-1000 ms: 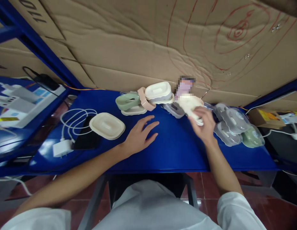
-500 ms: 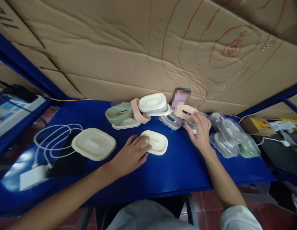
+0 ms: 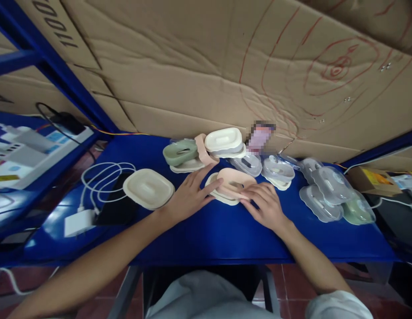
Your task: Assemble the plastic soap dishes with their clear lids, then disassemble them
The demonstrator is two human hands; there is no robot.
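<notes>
Fingers bent and pressed together, my right hand (image 3: 263,204) grips the near right edge of a pink oval dish with a dark slot (image 3: 230,178). This dish lies tilted over a cream oval tray (image 3: 222,198) on the table. To the left, my left hand (image 3: 190,195) has its fingers spread, with the thumb reaching over the tray to the pink dish's edge. Farther left rests another cream oval piece (image 3: 148,188). Behind my hands are a green slotted dish (image 3: 179,153), a second pink piece (image 3: 203,150) and a stack of cream pieces (image 3: 224,139).
Clear-wrapped dishes (image 3: 334,184) are heaped on the blue table (image 3: 206,239) at the right. More wrapped ones (image 3: 278,167) lie at the back. A coiled white cable with a charger (image 3: 80,222) and a black phone-like slab (image 3: 117,206) sit left. A cardboard wall (image 3: 179,66) stands behind.
My right hand has brought the pink dish from the back pile onto the cream tray. My left hand's fingers have shifted off the tray's middle to its left side. The view has swung left.
</notes>
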